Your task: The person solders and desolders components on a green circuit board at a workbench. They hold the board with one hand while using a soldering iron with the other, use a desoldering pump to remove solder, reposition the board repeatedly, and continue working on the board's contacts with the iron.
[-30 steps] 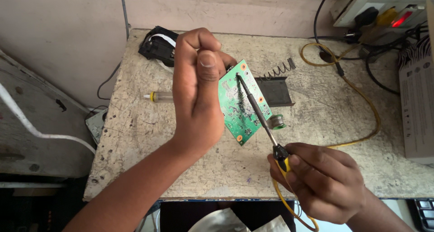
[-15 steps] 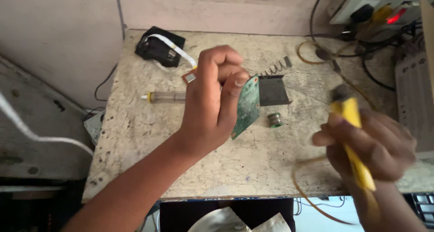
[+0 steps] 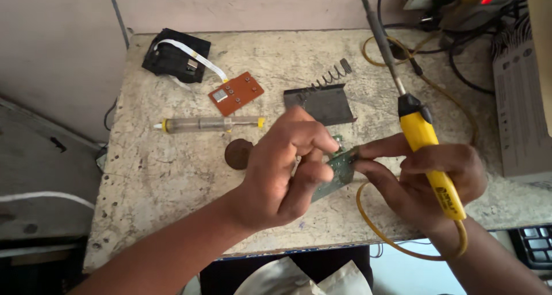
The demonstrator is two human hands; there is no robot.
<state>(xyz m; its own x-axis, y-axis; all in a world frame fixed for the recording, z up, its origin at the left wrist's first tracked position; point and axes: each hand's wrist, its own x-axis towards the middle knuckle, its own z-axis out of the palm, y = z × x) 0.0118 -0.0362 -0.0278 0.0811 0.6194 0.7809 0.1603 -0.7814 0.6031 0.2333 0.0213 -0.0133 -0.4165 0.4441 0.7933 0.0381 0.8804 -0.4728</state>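
A worn, pitted stone-like bench top (image 3: 172, 174) stands against a pale wall, its speckled surface chipped along the front edge. At the far left corner sits a black plastic module (image 3: 172, 56) with a flat white ribbon cable (image 3: 192, 56) running to a small orange-brown circuit board (image 3: 236, 92). Below that lies a clear syringe (image 3: 210, 123) with yellow ends, and just beside it a round, dark brown disc (image 3: 238, 154). Further on, a bent dark metal stand (image 3: 322, 102) carries a coiled wire spring (image 3: 332, 76). The left hand (image 3: 282, 174) has its fingers curled shut, pinching the near edge of a small green circuit board (image 3: 339, 169) held above the bench; the right hand (image 3: 425, 186) meets the board's other edge with thumb and forefinger while the remaining fingers wrap the glossy yellow handle of a soldering iron (image 3: 428, 151), its long metal shaft pointing away toward a tangle of dark cables (image 3: 454, 53). As I judge it, the hot tip could scorch those cables, since the grip is shared with the board, and the looping yellow cord (image 3: 391, 237) might snag the bench edge.
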